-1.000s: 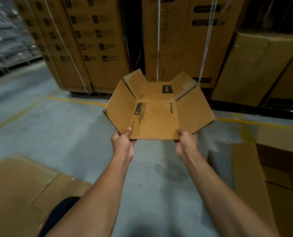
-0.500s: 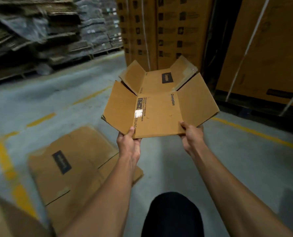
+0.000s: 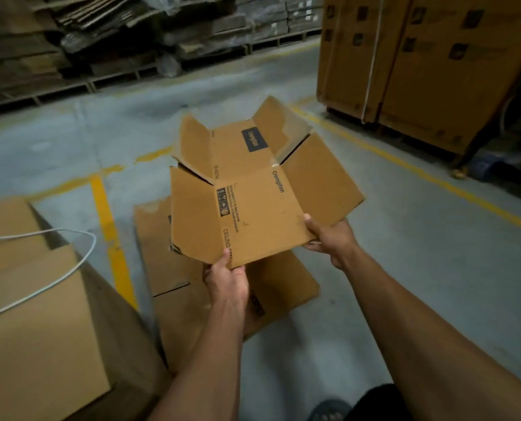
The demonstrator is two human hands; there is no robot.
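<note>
"Head camera caught what?"

"My left hand [image 3: 226, 279] and right hand [image 3: 332, 238] each pinched the near edge of the Crompton carton [image 3: 253, 208], unfolded, mid-air above flattened cardboard [image 3: 171, 265]. I judged it light and floppy, best held at the corners."

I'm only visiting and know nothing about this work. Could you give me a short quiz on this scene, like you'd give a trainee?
1. True or false: the left grip and the right grip both hold the opened-out carton by its near edge.
2. What lies on the floor right under the carton? A) a bucket B) flat cardboard C) a ladder
3. Fill in: the brand word printed on the carton is ___.
Key: 1 true; 2 B; 3 Crompton.
</note>
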